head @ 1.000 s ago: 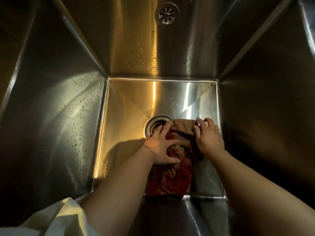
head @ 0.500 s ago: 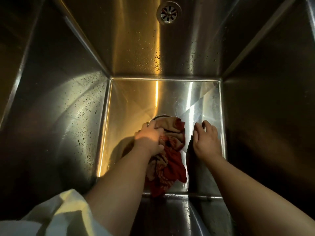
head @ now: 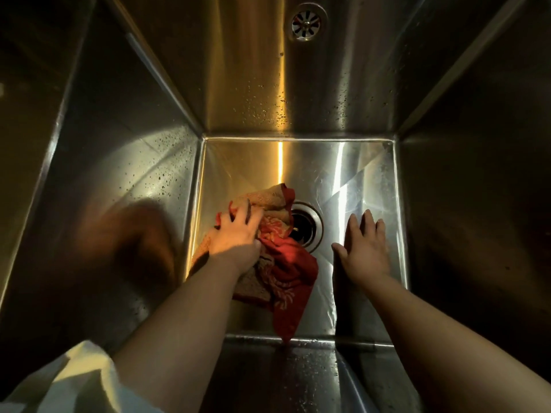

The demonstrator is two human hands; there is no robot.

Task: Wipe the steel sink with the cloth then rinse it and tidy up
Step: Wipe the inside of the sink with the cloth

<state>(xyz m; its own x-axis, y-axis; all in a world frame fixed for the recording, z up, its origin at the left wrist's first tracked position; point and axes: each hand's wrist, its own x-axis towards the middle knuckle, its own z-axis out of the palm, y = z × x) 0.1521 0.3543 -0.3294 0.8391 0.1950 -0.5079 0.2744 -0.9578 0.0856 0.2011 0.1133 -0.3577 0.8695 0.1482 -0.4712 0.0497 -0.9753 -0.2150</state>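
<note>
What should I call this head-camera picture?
Left hand presses a red cloth over the drain's edge in the steel sink; right hand rests flat.

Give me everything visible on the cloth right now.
The cloth is red and tan, patterned, towel-like, crumpled in a heap on the sink floor. Its edge overlaps the left rim of the drain; one red corner trails toward the near wall. The left hand presses on it with spread fingers; the right hand lies apart.
</note>
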